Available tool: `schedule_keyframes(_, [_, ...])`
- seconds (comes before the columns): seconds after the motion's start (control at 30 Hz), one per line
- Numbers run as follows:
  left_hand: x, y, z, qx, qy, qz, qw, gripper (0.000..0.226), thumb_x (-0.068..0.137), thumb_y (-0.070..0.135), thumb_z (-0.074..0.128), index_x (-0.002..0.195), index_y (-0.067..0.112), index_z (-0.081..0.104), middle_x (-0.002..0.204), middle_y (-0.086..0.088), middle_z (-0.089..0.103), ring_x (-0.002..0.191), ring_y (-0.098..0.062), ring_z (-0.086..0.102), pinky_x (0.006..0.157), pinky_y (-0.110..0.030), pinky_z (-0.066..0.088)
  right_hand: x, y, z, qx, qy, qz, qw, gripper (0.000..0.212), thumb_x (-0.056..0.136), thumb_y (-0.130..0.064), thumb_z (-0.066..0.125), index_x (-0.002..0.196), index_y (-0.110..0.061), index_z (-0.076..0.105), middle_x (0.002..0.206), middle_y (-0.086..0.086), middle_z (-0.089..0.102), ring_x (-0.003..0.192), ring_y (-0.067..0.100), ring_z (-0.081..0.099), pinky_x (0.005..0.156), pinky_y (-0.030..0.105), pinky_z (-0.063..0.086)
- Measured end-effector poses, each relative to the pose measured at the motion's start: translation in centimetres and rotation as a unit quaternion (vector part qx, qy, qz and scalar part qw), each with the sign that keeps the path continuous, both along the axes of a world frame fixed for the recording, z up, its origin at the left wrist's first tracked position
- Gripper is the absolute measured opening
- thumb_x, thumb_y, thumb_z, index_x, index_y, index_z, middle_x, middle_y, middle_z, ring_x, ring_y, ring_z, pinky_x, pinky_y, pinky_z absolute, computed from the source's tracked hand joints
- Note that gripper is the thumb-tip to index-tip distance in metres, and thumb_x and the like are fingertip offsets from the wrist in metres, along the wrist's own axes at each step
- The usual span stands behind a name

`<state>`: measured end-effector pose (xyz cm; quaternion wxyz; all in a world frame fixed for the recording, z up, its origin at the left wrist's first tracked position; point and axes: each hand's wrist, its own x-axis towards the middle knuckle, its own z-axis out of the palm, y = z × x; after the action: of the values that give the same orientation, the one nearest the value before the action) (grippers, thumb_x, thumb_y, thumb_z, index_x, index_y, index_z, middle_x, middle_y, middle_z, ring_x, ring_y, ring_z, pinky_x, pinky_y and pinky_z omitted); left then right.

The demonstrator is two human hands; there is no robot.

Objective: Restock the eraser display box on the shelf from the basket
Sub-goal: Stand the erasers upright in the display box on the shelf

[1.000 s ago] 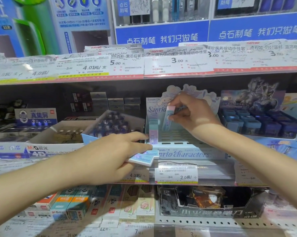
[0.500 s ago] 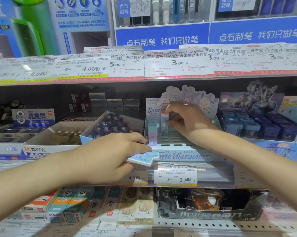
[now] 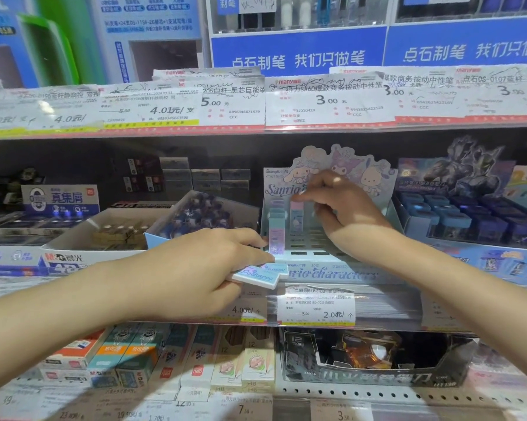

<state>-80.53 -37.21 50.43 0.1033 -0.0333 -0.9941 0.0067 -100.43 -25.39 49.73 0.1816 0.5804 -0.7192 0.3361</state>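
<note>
The pastel eraser display box (image 3: 323,270) with a cartoon header card sits on the middle shelf, its slotted tray mostly bare. Two tall erasers stand in its left slots: a blue-and-purple eraser (image 3: 276,229) and a pink-topped eraser (image 3: 296,218). My right hand (image 3: 341,208) hovers over the tray, fingertips at the top of the pink-topped eraser. My left hand (image 3: 207,268) holds a small stack of flat light-blue erasers (image 3: 260,273) just in front of the box's left corner. The basket is out of view.
A tilted box of purple items (image 3: 201,217) and a white cardboard box (image 3: 104,235) stand left of the display. A blue box of sharpeners (image 3: 475,220) stands to the right. Price tags line the shelf edge (image 3: 317,308). Pencil boxes fill the shelf below.
My right hand lowered the pink-topped eraser from beside the header card into a tray slot next to the standing eraser. My left hand stayed in place with its stack.
</note>
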Motion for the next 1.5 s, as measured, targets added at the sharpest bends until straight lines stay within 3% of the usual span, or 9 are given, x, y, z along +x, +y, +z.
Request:
schedule_keyframes(0.17, [0.5, 1.4, 0.6, 0.233, 0.076, -0.001, 0.970, 0.015, 0.090, 0.021, 0.048, 0.086, 0.023, 0.063, 0.070, 0.010, 0.060, 0.062, -0.005, 0.052, 0.059, -0.022, 0.041, 2.2, 1.4, 1.4, -0.116, -0.201, 0.112, 0.966, 0.033, 0.081, 0.001, 0.042, 0.096, -0.025, 0.058, 0.080, -0.010, 0.053, 0.072, 0.000, 0.050, 0.071, 0.009, 0.040])
schedule_keyframes(0.33, [0.4, 2.6, 1.3, 0.579, 0.008, 0.034, 0.815, 0.010, 0.094, 0.012, 0.050, 0.097, 0.003, 0.056, 0.055, 0.004, 0.062, 0.038, -0.005, 0.034, 0.034, -0.013, 0.026, 5.2, 2.7, 3.2, -0.002, -0.293, 0.184, 0.938, 0.014, 0.090, -0.016, 0.053, 0.089, -0.021, 0.067, 0.076, -0.004, 0.063, 0.065, 0.005, 0.055, 0.067, 0.021, 0.048])
schedule_keyframes(0.67, [0.1, 2.8, 1.6, 0.686, -0.025, 0.025, 0.727, 0.017, 0.084, 0.020, 0.058, 0.094, 0.006, 0.058, 0.063, -0.004, 0.061, 0.039, -0.004, 0.039, 0.033, -0.013, 0.020, 5.8, 1.8, 2.9, -0.025, -0.453, 0.280, 0.846, 0.012, 0.073, -0.014, 0.065, 0.081, -0.008, 0.058, 0.068, 0.004, 0.065, 0.059, 0.011, 0.061, 0.061, 0.018, 0.052])
schedule_keyframes(0.8, [-0.2, 2.8, 1.7, 0.719, 0.030, 0.073, 0.690, 0.051, 0.079, 0.041, 0.048, 0.103, -0.002, 0.059, 0.066, -0.010, 0.066, 0.036, -0.005, 0.039, 0.028, -0.010, 0.019, 5.9, 2.7, 2.9, -0.176, -0.407, 0.299, 0.845, 0.016, 0.066, -0.013, 0.069, 0.074, -0.009, 0.055, 0.059, 0.000, 0.068, 0.054, 0.009, 0.065, 0.055, 0.017, 0.053])
schedule_keyframes(0.93, [-0.7, 2.5, 1.8, 0.753, 0.071, 0.081, 0.649, 0.047, 0.074, 0.037, 0.051, 0.087, -0.006, 0.061, 0.061, -0.010, 0.063, 0.035, -0.005, 0.037, 0.029, -0.011, 0.019, 5.8, 3.3, 1.7, -0.241, -0.114, 0.277, 0.923, 0.016, 0.072, 0.000, 0.073, 0.071, -0.004, 0.057, 0.077, 0.007, 0.069, 0.074, 0.010, 0.067, 0.068, 0.016, 0.051])
schedule_keyframes(1.03, [-0.7, 3.0, 2.0, 0.737, 0.081, 0.056, 0.669, 0.028, 0.077, 0.029, 0.055, 0.080, 0.001, 0.059, 0.054, -0.002, 0.056, 0.036, -0.002, 0.033, 0.032, -0.011, 0.017, 5.5, 3.4, 0.4, -0.198, 0.098, 0.242, 0.945, 0.013, 0.079, -0.001, 0.067, 0.068, 0.005, 0.061, 0.086, 0.016, 0.068, 0.081, 0.013, 0.061, 0.071, 0.018, 0.050])
schedule_keyframes(1.17, [-0.6, 3.3, 2.0, 0.688, 0.110, 0.066, 0.714, 0.012, 0.074, 0.018, 0.062, 0.068, 0.008, 0.059, 0.040, 0.005, 0.037, 0.035, -0.003, 0.026, 0.034, -0.013, 0.017, 5.5, 3.2, -0.3, -0.157, 0.146, 0.238, 0.947, 0.018, 0.080, -0.013, 0.066, 0.072, 0.002, 0.064, 0.092, 0.014, 0.065, 0.082, 0.015, 0.060, 0.067, 0.029, 0.051])
schedule_keyframes(1.33, [-0.4, 3.1, 1.9, 0.585, 0.129, 0.075, 0.797, 0.022, 0.072, 0.024, 0.067, 0.067, 0.002, 0.065, 0.042, 0.001, 0.036, 0.040, -0.009, 0.028, 0.038, -0.015, 0.023, 5.9, 3.4, 0.9, -0.140, -0.071, 0.223, 0.962, 0.044, 0.071, -0.037, 0.073, 0.107, -0.022, 0.054, 0.094, -0.011, 0.058, 0.080, 0.005, 0.060, 0.073, 0.020, 0.051])
schedule_keyframes(1.5, [-0.5, 2.9, 1.8, 0.533, 0.128, 0.072, 0.833, 0.036, 0.065, 0.034, 0.069, 0.071, -0.002, 0.067, 0.041, 0.003, 0.042, 0.040, -0.010, 0.033, 0.038, -0.016, 0.028, 6.1, 3.0, 2.3, -0.014, -0.269, 0.237, 0.933, 0.047, 0.075, -0.013, 0.073, 0.115, -0.028, 0.053, 0.084, -0.009, 0.060, 0.064, 0.014, 0.060, 0.062, 0.034, 0.048])
